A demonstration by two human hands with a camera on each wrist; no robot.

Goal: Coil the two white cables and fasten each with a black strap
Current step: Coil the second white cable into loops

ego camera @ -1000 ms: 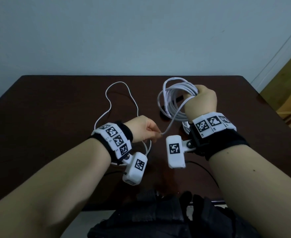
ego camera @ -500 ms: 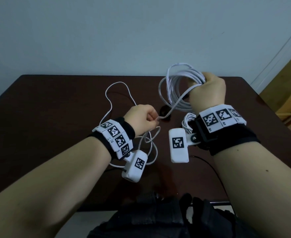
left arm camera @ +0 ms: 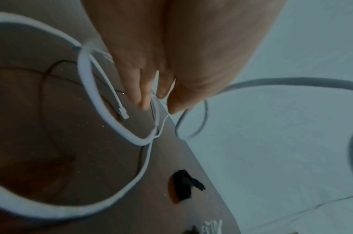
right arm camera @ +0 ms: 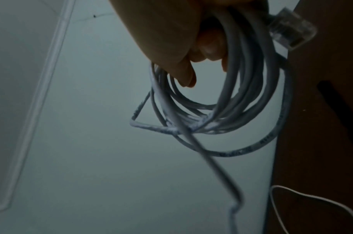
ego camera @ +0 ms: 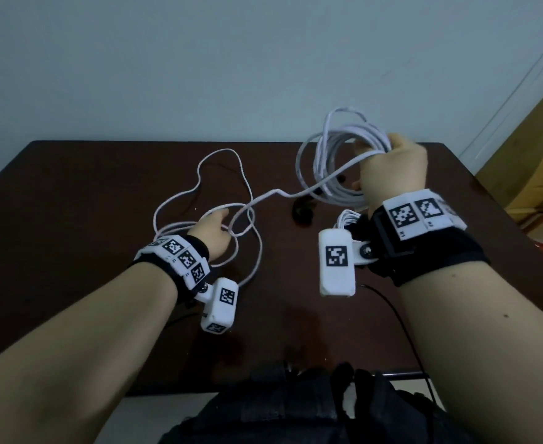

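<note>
My right hand (ego camera: 388, 165) is raised over the table's far right and grips a coil of white cable (ego camera: 334, 161) of several turns. In the right wrist view its fingers (right arm camera: 207, 47) curl round the turns (right arm camera: 237, 102), beside a clear plug (right arm camera: 291, 30). From the coil the free run slants down to my left hand (ego camera: 223, 224), low over the loose loops (ego camera: 199, 193) on the table. There the cable (left arm camera: 168, 114) passes between thumb and fingers (left arm camera: 143, 98). A black strap (ego camera: 302, 213) lies between the hands. A second white bundle (ego camera: 347, 216) shows under my right wrist.
The dark wooden table (ego camera: 71, 203) stands against a pale wall. Thin black wires (ego camera: 392, 312) trail over its near edge. A dark bag (ego camera: 295, 408) sits at the bottom of the head view. A cable plug end (left arm camera: 123, 114) lies by my left fingers.
My right hand has lifted the coil higher and farther away. My left hand has moved left and down from near the coil to the loose loops on the table.
</note>
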